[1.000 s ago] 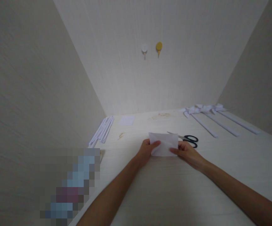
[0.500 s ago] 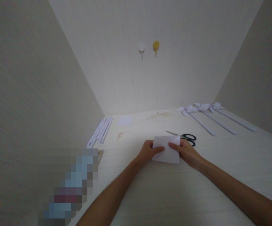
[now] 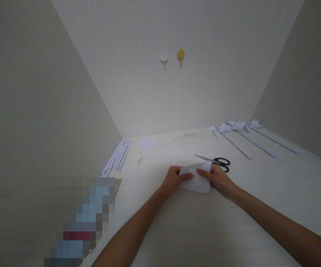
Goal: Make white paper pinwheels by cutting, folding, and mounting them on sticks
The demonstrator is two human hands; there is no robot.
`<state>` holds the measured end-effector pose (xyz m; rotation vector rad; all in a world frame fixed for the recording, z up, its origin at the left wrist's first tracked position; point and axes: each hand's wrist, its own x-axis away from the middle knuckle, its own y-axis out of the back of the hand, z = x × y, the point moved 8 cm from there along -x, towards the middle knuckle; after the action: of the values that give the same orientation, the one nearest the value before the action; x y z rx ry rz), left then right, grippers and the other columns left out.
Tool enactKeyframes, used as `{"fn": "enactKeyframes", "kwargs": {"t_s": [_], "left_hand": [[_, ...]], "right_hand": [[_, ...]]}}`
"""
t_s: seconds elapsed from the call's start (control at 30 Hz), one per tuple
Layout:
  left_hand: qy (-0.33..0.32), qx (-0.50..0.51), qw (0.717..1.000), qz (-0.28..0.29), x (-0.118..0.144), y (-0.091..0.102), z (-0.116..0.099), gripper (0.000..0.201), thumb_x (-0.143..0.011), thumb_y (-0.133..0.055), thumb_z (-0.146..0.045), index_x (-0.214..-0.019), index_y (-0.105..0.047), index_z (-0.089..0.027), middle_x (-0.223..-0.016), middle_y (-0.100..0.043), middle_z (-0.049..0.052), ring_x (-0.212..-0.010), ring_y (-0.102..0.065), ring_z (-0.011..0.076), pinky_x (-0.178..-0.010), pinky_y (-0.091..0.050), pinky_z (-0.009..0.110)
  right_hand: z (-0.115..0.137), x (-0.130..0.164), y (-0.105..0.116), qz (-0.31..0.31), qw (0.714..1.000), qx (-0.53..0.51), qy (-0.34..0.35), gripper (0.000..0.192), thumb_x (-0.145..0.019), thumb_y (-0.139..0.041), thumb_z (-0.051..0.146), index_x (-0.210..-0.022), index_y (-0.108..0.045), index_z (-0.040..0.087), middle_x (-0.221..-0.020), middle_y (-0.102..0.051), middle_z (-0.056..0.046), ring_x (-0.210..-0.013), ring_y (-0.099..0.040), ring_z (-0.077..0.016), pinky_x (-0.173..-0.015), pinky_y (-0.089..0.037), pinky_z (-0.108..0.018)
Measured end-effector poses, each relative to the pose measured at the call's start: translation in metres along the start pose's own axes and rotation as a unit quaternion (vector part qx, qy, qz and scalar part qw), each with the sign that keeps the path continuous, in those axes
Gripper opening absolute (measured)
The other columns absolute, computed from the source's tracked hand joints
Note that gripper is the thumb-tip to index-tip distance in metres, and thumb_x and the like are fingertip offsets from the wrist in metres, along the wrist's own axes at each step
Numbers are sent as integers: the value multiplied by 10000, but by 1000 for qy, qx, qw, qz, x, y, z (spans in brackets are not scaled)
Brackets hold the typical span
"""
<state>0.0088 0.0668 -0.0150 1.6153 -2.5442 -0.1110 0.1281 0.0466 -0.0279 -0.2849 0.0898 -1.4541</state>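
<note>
Over on the far left, against the wall, my bundle of rolled paper sticks (image 3: 118, 155) lies parked out of the working space, with a small paper square (image 3: 147, 142) just right of it, far back. Nearer me, my left hand (image 3: 174, 179) is down on the bench (image 3: 193, 226), thumb laid over the left edge of the folded white paper (image 3: 196, 178), the other fingers tucked beneath it, pinching that side so it can't slide. That paper sits flat at the middle of the bench, between both my hands, with its upper edge sloping up toward the right. My right hand (image 3: 220, 180) mirrors the grip: forefinger stretched along the top, thumb under the right edge, pinching as well, pressing the fold down. Just beyond my right knuckles the black-handled scissors (image 3: 217, 162) rest, handles toward me within easy reach, blades pointing left. Far right, three finished paper pinwheels (image 3: 242, 133) lie side by side, sticks fanned toward the near right, well apart from my work. Up on the far wall hang two hooks (image 3: 172, 57), white and yellow.
</note>
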Motion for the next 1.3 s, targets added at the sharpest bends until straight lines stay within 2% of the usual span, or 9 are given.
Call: {"fn": "enactKeyframes", "kwargs": {"t_s": [0.37,0.57,0.77,0.87,0.93,1.03,1.13,1.3], "left_hand": [[3,-14,999,-47,2,3,-3,322,-561,-640,-329,-755,-645,-72,-714,-642,86,-598,-556,160,-556,-425,273],[4,-7,999,-39,1,3,-1,317,-566,-637,-327,-769,-642,-84,-732,-646,82,-622,-568,164,-565,-428,265],[22,40,999,-22,2,-2,-1,285,-540,-660,-296,-745,-641,-99,-690,-640,62,-586,-558,149,-559,-421,263],[29,70,997,-33,0,-1,2,275,-522,-670,-327,-653,-628,-88,-607,-612,53,-522,-527,132,-502,-397,250],[20,123,991,-53,-2,3,4,281,-517,-671,-350,-610,-605,-93,-570,-586,36,-493,-503,114,-481,-378,237],[-1,213,972,-93,-3,12,5,288,-525,-666,-374,-528,-544,-113,-484,-515,-10,-436,-446,78,-450,-338,213],[14,273,956,-105,-2,14,6,323,-554,-642,-404,-489,-500,-120,-441,-460,-29,-403,-407,65,-432,-313,207],[25,284,953,-99,2,12,1,344,-576,-615,-437,-505,-521,-114,-454,-466,-16,-413,-415,73,-448,-328,218]], "right_hand": [[6,1,3,-13,996,79,44,239,-619,-625,351,-710,-642,131,-633,-646,-34,-552,-555,-151,-505,-428,-269],[12,2,1,-24,990,119,69,255,-611,-624,360,-673,-636,113,-600,-632,-35,-521,-531,-140,-475,-405,-253],[11,1,12,-70,993,55,77,290,-605,-624,407,-642,-611,119,-568,-611,-28,-481,-509,-122,-455,-387,-242],[7,-2,20,-78,994,28,74,302,-631,-604,420,-590,-594,120,-511,-578,-14,-446,-487,-108,-441,-365,-237],[4,-4,21,-73,995,19,66,298,-630,-611,411,-555,-583,124,-485,-561,-1,-427,-474,-98,-434,-349,-231],[2,-4,16,-55,997,5,46,288,-618,-627,398,-525,-577,130,-463,-550,11,-403,-454,-88,-418,-322,-222],[4,-2,8,-27,999,-29,33,301,-626,-613,412,-507,-576,138,-468,-562,2,-426,-483,-103,-464,-361,-239],[16,3,2,-37,995,-81,40,267,-565,-641,417,-509,-580,163,-512,-597,-24,-545,-555,-163,-531,-409,-269]]}}
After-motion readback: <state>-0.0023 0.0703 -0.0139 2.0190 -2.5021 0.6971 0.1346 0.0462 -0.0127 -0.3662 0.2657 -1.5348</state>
